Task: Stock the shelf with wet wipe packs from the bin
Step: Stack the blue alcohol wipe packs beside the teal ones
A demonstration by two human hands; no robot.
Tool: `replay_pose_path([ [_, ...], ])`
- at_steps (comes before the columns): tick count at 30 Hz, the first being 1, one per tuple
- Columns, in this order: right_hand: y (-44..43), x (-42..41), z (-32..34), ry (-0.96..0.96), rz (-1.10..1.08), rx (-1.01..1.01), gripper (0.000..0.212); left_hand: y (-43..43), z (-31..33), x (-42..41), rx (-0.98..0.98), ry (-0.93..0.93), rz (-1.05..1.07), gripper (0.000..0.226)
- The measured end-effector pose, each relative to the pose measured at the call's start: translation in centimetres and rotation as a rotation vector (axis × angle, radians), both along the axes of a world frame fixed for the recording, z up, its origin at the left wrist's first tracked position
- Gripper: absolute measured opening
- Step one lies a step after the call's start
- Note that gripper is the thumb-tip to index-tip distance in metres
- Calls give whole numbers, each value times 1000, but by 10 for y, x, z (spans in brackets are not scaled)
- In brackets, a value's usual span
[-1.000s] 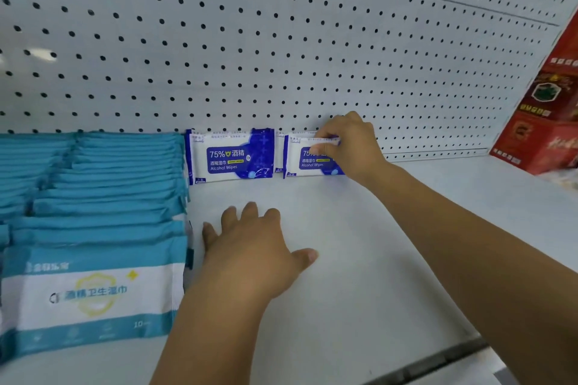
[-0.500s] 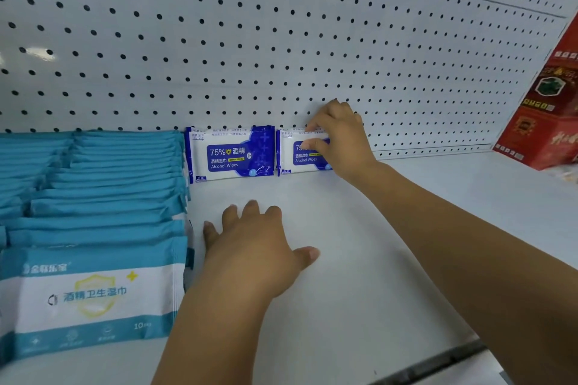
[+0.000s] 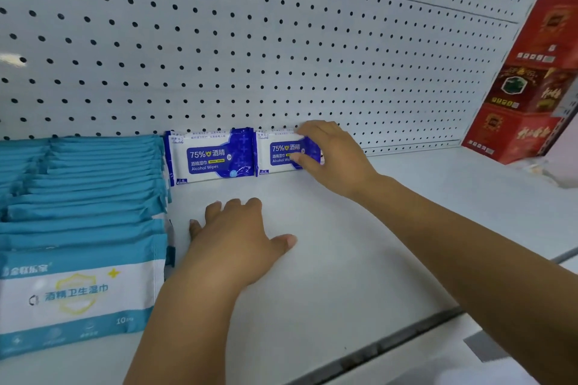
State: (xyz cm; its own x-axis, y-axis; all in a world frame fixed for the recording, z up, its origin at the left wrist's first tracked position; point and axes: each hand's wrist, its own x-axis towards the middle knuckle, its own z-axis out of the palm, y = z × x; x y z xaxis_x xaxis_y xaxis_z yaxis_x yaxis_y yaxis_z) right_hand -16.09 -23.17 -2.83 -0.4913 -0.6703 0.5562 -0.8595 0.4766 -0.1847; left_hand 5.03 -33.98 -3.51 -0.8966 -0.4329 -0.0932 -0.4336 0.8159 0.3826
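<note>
Label [image 3: 283, 153] "75%", "Alcohol" on blue pack [image 3: 265, 142] in right hand [image 3: 334, 156].

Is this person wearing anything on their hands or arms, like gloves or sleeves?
No. The left hand and right hand are bare, with no gloves, rings or watch in view. The left forearm and right forearm are uncovered too; no sleeve reaches into the picture. The nails that show look short.
</note>
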Motion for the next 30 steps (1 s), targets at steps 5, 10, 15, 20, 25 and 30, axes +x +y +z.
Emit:
replay_pose_path([
  [5, 68, 22, 5, -131, -81, 128, 54, 13, 10, -1, 78, 224, -64, 82],
  [10, 148, 52, 10, -230, -196, 137, 64, 46, 15, 0, 149, 453, -179, 74],
  [15, 231, 88, 2, -299, -294, 98, 65, 104, 4, -12, 151, 533, -355, 66],
  [20, 304, 117, -7, -306, -411, 15, 66, 176, -12, -27, 165, 582, -517, 64],
  [25, 379, 144, -30, -320, -561, 17, 60, 246, -29, -32, 293, 586, -667, 55],
  [30, 445, 164, -80, -468, -723, 0, 50, 298, -67, -43, 381, 453, -767, 55],
])
